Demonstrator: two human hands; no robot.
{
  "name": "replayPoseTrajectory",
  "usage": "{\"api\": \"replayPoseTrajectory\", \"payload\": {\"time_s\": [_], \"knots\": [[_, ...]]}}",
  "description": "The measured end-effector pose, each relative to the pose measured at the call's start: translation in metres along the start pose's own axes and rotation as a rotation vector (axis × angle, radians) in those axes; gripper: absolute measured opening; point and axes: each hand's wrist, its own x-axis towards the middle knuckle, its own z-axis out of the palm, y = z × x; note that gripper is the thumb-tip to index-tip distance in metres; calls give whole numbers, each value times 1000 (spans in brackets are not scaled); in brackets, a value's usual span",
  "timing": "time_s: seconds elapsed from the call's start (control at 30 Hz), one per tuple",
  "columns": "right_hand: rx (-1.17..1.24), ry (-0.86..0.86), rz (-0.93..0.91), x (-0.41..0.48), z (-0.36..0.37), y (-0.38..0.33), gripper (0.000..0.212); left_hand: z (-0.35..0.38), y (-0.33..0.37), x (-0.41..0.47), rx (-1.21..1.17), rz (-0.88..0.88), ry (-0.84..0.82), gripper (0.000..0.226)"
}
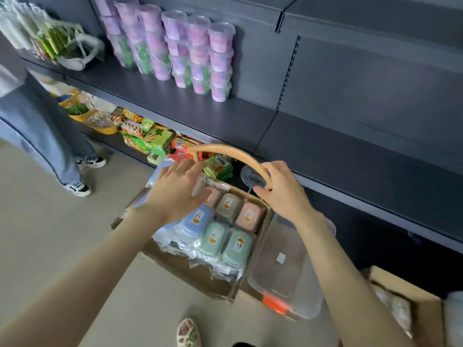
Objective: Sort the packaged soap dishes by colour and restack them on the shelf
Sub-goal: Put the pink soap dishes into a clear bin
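**A:** Where are the packaged soap dishes (226, 225)?

**B:** In the centre of the frame, lying in rows in an open cardboard box (190, 271) on the floor below your arms. There is a blue one (195, 219) at the left, two green ones (213, 239) nearest the bottom edge, and a pink one (248, 216) and a greyish one (228, 205) behind them.

**A:** And my hands?

**B:** Your left hand (175, 191) is over the box's far left corner. Its fingers are fairly straight and lie against a tilted pack (198, 184). I cannot tell whether it grips that pack. Your right hand (280, 189) curls round the end of a curved tan handle (233, 152) that arches above the box.

**A:** What else is around?

**B:** A clear lidded tub (283, 266) stands just right of the box. The dark shelf (175, 106) crosses the upper half and holds stacked purple cups (200, 46) at upper centre. Bright snack boxes (150, 141) sit on the level below. At the left edge is another person's jeans leg (37, 126).
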Motion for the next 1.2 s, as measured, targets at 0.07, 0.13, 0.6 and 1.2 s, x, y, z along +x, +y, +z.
{"api": "replayPoseTrajectory", "payload": {"time_s": [0.07, 0.13, 0.6, 1.2], "knots": [[22, -34, 54, 18, 28, -4, 53, 18, -28, 15, -40, -17, -63, 60], [40, -73, 102, 32, 53, -5, 55, 39, -50, 29, -88, -25, -131, 58], [200, -225, 410, 131, 201, 53, 50, 193, -129, 130, -378, -298, -370, 52], [692, -61, 919, 217, 390, 53, 57, 325, -230, 172, -433, -505, -223, 84]]}}
